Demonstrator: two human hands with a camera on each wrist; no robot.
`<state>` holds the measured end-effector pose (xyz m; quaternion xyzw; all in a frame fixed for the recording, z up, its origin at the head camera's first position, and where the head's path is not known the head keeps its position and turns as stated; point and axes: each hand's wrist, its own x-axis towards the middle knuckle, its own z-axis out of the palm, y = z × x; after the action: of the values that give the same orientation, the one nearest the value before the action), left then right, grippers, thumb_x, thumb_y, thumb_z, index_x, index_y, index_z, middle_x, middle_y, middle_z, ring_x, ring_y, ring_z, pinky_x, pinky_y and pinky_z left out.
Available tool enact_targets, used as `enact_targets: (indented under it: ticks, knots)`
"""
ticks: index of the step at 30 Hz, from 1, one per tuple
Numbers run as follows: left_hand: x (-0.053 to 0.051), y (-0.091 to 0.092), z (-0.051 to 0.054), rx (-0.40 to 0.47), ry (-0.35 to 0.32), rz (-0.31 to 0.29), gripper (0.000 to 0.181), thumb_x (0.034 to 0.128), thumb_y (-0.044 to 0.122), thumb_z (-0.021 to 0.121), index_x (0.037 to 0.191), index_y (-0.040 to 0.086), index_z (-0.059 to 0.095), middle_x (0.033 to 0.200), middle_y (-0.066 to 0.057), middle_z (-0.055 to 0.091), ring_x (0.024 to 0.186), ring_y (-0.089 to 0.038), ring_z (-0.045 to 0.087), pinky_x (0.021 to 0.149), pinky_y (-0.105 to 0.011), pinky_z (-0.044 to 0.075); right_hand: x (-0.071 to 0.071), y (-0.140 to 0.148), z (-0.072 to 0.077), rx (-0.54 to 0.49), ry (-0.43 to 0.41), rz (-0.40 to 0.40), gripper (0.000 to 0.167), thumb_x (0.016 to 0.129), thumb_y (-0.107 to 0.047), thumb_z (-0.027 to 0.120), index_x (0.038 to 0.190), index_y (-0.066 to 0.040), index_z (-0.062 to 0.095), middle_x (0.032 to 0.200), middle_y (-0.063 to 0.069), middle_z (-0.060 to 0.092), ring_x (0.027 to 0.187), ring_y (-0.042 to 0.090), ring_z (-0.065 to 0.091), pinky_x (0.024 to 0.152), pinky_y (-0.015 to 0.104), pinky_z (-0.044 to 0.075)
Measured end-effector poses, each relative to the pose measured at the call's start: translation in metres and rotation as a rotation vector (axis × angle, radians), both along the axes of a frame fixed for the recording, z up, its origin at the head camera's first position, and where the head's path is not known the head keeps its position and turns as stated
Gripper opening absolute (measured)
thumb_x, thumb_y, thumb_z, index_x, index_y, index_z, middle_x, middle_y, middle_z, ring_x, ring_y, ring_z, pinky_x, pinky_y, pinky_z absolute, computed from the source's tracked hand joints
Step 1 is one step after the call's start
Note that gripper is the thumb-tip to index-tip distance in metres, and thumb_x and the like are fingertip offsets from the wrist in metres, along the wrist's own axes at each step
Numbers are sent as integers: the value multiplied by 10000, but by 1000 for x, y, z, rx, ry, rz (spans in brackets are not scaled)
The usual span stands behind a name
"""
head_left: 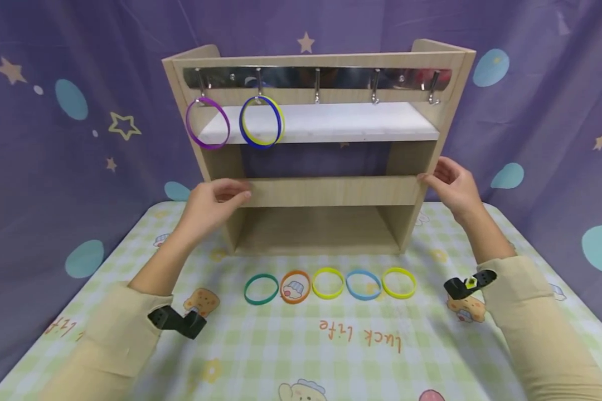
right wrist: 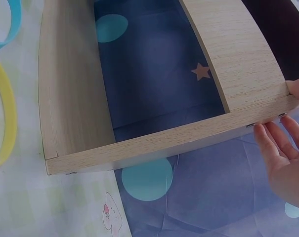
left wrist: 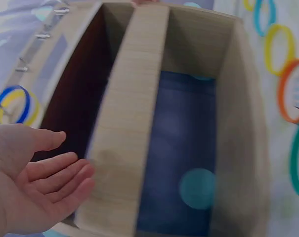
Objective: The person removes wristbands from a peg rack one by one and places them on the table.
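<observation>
A light wooden shelf rack (head_left: 331, 192) stands upright on the table. My right hand (head_left: 456, 186) holds its right side panel, thumb on the front edge and fingers along the outer face, as the right wrist view shows. My left hand (head_left: 213, 203) is by the left side panel, fingers loosely bent and thumb apart, with nothing in its grasp; whether it touches the wood I cannot tell. A purple wristband (head_left: 208, 123) hangs on the leftmost hook. On the second hook hang a blue wristband (head_left: 242, 125) and a yellow wristband (head_left: 282, 125) together.
A metal strip (head_left: 286, 78) with several hooks crosses the rack's top. In front lie a green wristband (head_left: 246, 291), an orange wristband (head_left: 295, 302), a yellow wristband (head_left: 328, 297), a light blue wristband (head_left: 363, 298) and another yellow wristband (head_left: 399, 296). A checked cloth (head_left: 261, 356) covers the table.
</observation>
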<state>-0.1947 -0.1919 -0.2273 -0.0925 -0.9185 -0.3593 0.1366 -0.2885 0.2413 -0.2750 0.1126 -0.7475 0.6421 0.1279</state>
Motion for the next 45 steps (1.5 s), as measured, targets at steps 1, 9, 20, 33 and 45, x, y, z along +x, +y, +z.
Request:
enact_targets:
  ticks: [1,9,20,33,45]
  knots:
    - [-1,3,4,20,19,8,310,948,282,601,1132,46,683,1121,-165,712,1033,-281,674,801,-228,537,0,0,0,-7,8,4,295,860,-75,690,1100,-223,602,918,-223,649,870,-73,601,739,26,489]
    - [-6,24,28,251,171,47,313,927,253,631,1146,33,669,1078,-185,719,757,63,642,703,-88,539,1,0,-2,-12,21,7,287,858,-59,684,1073,-231,603,904,-219,659,856,-74,610,732,26,495]
    - [-14,44,47,459,332,161,256,890,156,664,1081,-13,663,948,-146,746,611,96,617,634,-89,554,3,-1,2,15,6,-9,298,864,-77,678,1118,-206,594,913,-220,646,862,-67,599,728,27,500]
    - [-13,48,54,541,376,184,235,857,95,687,1044,-46,664,866,-120,721,572,86,608,602,-112,567,3,1,3,-3,2,0,298,864,-69,674,1121,-196,595,908,-216,653,853,-69,607,724,29,504]
    - [-9,47,59,732,359,102,93,824,57,722,887,49,653,701,109,628,656,-8,629,634,-135,580,1,1,1,-12,-5,2,295,863,-73,682,1108,-211,592,917,-219,651,867,-72,607,734,26,503]
